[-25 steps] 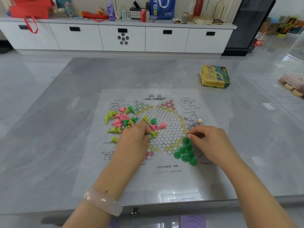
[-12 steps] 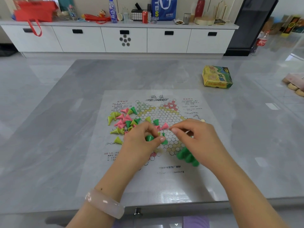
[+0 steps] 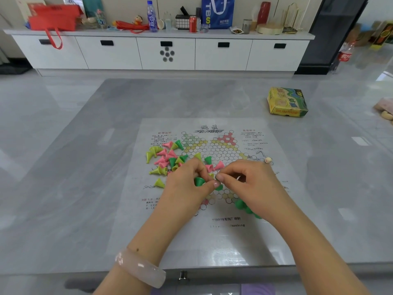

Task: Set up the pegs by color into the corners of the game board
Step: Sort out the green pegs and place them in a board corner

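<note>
The left hand curls its fingers round a dark green peg, thumb tip pressed at the peg's near side. The right hand meets it over the middle of the game board, fingers bent and thumb and forefinger closed at the point where the two hands touch; whether it already pinches a peg there I cannot tell, though a second bit of green shows just beneath the thumbs.

Under the right wrist, a cluster of placed green pegs stands in the near-right corner of the star. To the left of the hands lies the loose pile of pink, yellow-green and dark green pegs, mostly tipped on their sides, spilling over the board's left edge region. A small pale bead sits near the right side of the board, and a yellow-green box rests well apart on the desk.

The hand-off looks the risky part: a small, smooth cone could slip between the fingers and roll among the loose ones. The right wrist also hangs close over the standing green pegs, so lowering it carelessly could topple them.
</note>
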`<state>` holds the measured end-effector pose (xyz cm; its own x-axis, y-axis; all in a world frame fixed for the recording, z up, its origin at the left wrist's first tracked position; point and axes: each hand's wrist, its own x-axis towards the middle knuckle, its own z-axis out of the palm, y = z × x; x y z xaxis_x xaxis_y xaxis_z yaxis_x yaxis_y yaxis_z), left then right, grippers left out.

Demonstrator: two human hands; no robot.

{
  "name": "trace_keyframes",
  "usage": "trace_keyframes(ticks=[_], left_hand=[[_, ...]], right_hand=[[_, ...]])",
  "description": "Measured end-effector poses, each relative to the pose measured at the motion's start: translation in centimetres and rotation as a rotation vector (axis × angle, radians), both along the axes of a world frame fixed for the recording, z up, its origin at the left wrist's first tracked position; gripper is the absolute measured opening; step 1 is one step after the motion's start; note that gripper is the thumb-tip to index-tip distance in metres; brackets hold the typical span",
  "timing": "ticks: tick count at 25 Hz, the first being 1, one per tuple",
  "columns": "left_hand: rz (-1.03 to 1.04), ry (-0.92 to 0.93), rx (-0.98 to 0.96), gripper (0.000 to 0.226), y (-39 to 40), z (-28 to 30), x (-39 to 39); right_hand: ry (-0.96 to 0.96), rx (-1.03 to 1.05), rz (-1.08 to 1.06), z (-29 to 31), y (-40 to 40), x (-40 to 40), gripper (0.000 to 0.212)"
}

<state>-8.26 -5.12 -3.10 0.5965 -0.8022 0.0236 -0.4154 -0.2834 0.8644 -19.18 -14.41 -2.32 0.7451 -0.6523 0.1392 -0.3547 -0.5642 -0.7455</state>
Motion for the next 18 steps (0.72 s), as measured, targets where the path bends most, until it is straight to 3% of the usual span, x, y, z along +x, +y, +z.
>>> trace_keyframes(ticks=[3,6,11,14,18], left_hand=[[-0.016,0.023,-0.013,0.015,0.2,-0.1,0.2],[-0.012,0.163,-0.018,0.005,0.6,0.1,0.6],[0.163,0.199,0.013,0.021,0.8,1.2,3.4],[0.168,-0.147,0.172,0.017,-1.4,2.0,6.1],[-0.118,-0.734,0.508,0.033,-5.5,2.0,9.4]], right_hand=[[-0.034,0.039,-0.027,0.2,0.0,0.0,0.011],[-0.107,0.110,-0.119,0.6,-0.3,-0.3,0.012],[-0.172,0.151,-0.187,1.3,-0.4,-0.7,0.021],[-0.190,0.154,-0.198,1.6,-0.5,-1.0,0.023],[-0.221,0.163,-0.220,1.7,-0.9,-1.6,0.022]])
